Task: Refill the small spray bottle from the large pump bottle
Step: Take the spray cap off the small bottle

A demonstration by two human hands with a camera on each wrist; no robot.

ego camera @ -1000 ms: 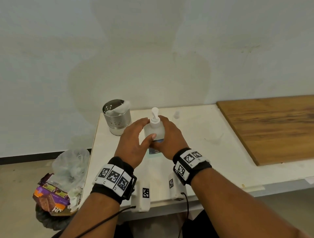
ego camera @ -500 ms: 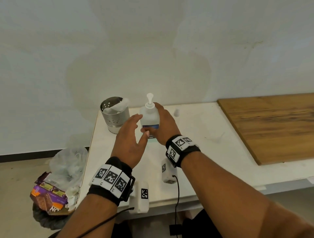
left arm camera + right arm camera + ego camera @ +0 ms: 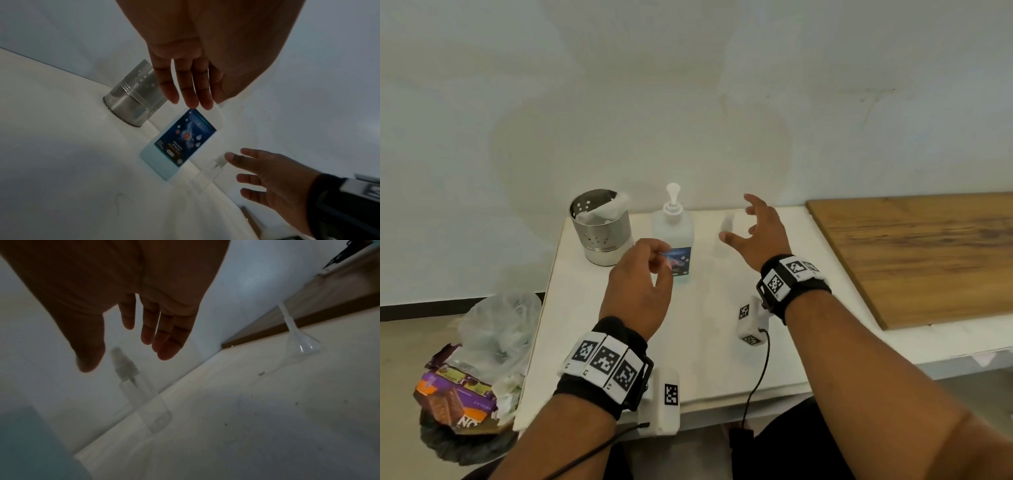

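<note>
The large pump bottle (image 3: 674, 236), clear with a blue label and white pump, stands upright on the white table (image 3: 705, 329) near the wall; the left wrist view shows its label (image 3: 185, 136). My left hand (image 3: 650, 270) hovers just in front of it, fingers relaxed, holding nothing. The small clear spray bottle (image 3: 726, 228) stands to the right of the pump bottle, seen plainly in the right wrist view (image 3: 141, 394). My right hand (image 3: 751, 222) is spread open beside and above it, apart from it. In the left wrist view the right hand (image 3: 267, 175) reaches toward the spray bottle (image 3: 213, 168).
A perforated steel cup (image 3: 601, 228) holding white tissue stands left of the pump bottle. A clear funnel (image 3: 298, 340) stands upside down on the table to the right. A wooden board (image 3: 921, 253) covers the right side. A bin with rubbish (image 3: 472, 377) sits on the floor left.
Both hands have let go of the pump bottle, which now stands farther back. My right hand moved right toward the spray bottle; my left hand drew back slightly.
</note>
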